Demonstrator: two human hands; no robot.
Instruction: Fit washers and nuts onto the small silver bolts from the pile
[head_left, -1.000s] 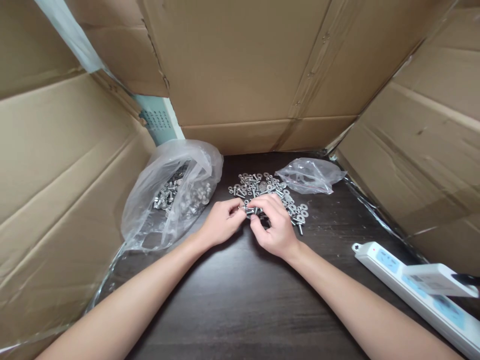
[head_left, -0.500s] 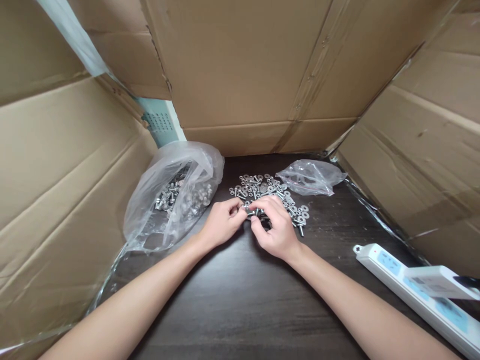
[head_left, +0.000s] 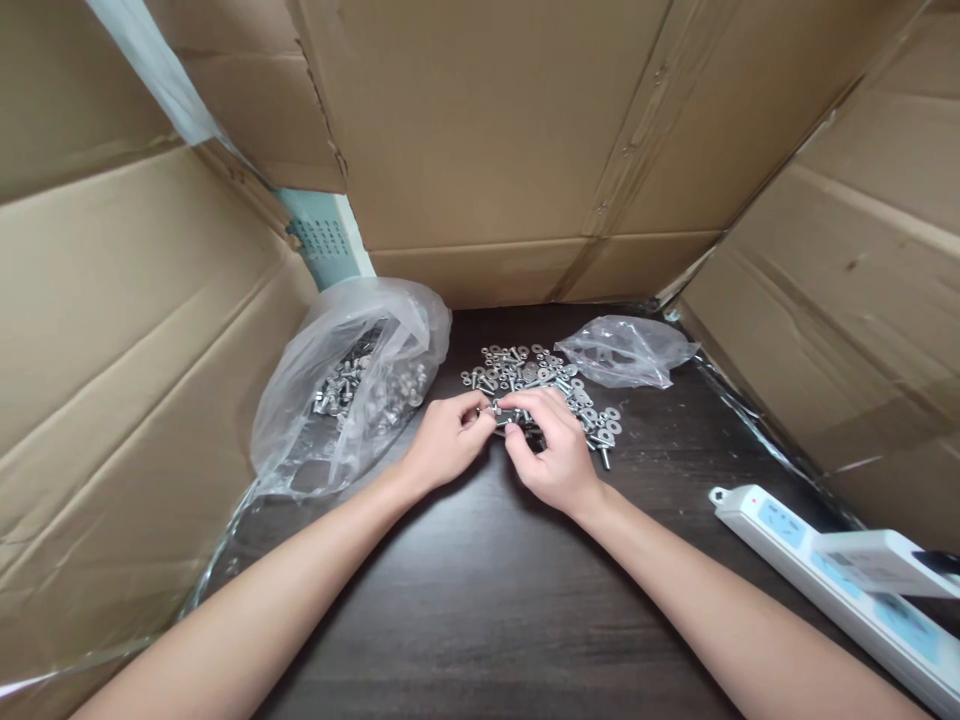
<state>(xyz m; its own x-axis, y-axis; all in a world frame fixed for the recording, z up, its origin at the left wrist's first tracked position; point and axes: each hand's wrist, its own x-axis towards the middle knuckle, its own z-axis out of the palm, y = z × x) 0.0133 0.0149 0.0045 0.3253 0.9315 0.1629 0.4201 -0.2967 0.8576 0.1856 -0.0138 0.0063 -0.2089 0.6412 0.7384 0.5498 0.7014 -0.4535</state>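
My left hand (head_left: pixel 450 438) is closed in a pinch on a small metal bolt (head_left: pixel 495 408), mostly hidden by the fingertips. A nut or washer seems to sit at its end; which one is too small to tell. Close on the right is my right hand (head_left: pixel 553 445), its index fingertip touching the end of the bolt. The right thumb stays apart below, with a gap between it and the index finger. Both hands hover at the near edge of a loose pile of bolts, nuts and washers (head_left: pixel 547 376), partly covering it.
To the left lies an open clear plastic bag (head_left: pixel 300 400) with many metal fasteners (head_left: pixel 346 385) inside. A flatter plastic bag (head_left: pixel 626 350) lies behind the pile. A white power strip (head_left: pixel 765 515) with a plug is at right. Cardboard walls (head_left: pixel 510 130) enclose the dark table (head_left: pixel 450 620).
The view has shifted slightly. My right thumb and index finger have moved a little against the bolt's end, while my left hand keeps its pinch.
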